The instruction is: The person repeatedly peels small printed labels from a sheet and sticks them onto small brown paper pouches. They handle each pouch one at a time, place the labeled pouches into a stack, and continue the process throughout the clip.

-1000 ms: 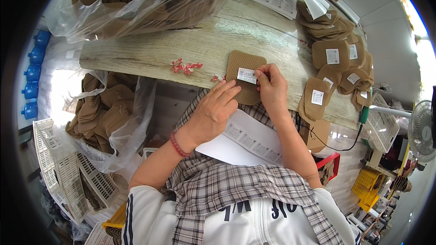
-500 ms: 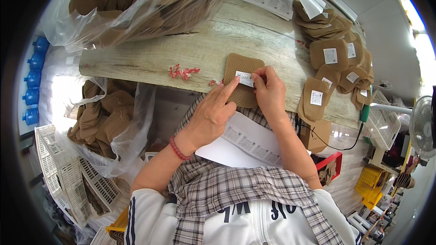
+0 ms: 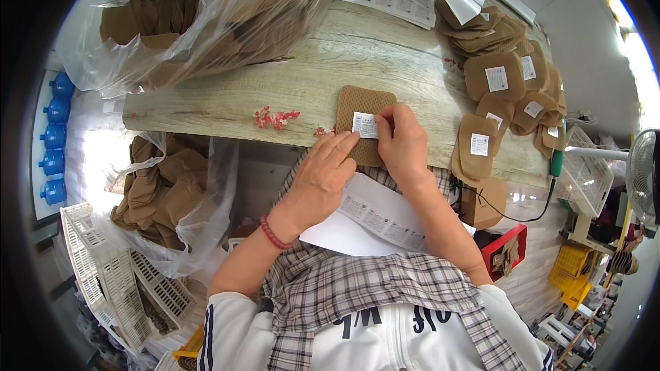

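Brown mesh pad [image 3: 363, 124] at the wooden table's [image 3: 234, 99] near edge, left hand [image 3: 320, 177] flat on its lower corner, right hand [image 3: 402, 143] pressing a white label [image 3: 365, 125] onto it, labelled pads [image 3: 505, 89] heaped toward the right end, label sheet [image 3: 375, 216] on the lap.

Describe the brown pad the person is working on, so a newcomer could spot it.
On the long wooden table, look at the near edge. There a tan mesh pad lies alone under both hands, a white label pressed on it; the other labelled pads sit piled at the right.
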### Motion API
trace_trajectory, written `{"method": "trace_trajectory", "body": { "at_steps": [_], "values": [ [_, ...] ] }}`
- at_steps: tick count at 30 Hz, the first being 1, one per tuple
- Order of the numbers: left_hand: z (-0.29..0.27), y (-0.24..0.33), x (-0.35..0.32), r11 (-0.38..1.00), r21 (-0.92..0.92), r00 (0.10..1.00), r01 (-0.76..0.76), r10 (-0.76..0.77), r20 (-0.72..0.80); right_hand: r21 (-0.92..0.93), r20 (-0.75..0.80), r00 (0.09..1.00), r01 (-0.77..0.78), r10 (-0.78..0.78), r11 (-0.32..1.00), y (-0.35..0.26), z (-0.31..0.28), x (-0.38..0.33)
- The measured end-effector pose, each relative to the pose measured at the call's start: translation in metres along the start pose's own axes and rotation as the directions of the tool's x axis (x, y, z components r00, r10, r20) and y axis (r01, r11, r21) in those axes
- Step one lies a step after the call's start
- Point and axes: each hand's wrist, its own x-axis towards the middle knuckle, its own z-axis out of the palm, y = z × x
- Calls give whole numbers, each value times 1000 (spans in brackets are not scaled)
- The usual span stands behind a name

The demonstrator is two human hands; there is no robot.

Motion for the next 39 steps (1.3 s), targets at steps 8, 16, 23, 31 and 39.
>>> {"method": "trace_trajectory", "body": {
  "at_steps": [8, 16, 23, 31, 39],
  "values": [
    [0, 1, 0, 997, 79, 999, 1, -4, 39, -289, -102, 994, -1, -29, 957, -15, 5, -3],
    [3, 5, 1, 995, 95, 999, -8, 3, 49, -162, -277, 961, -28, -18, 986, 10, 0, -2],
    [6, 2, 7, 987, 143, 997, -69, 63, 49, -115, -260, 965, -50, 18, 992, 13, 8, 1],
    [18, 0, 5, 985, 160, 998, -61, 58, 25, -103, -404, 855, 312, -326, 944, 13, 6, 0],
    [21, 9, -5, 997, 78, 1000, -2, 4, -23, 156, -306, 949, 129, -76, 979, 21, 15, 2]
  ]
}}
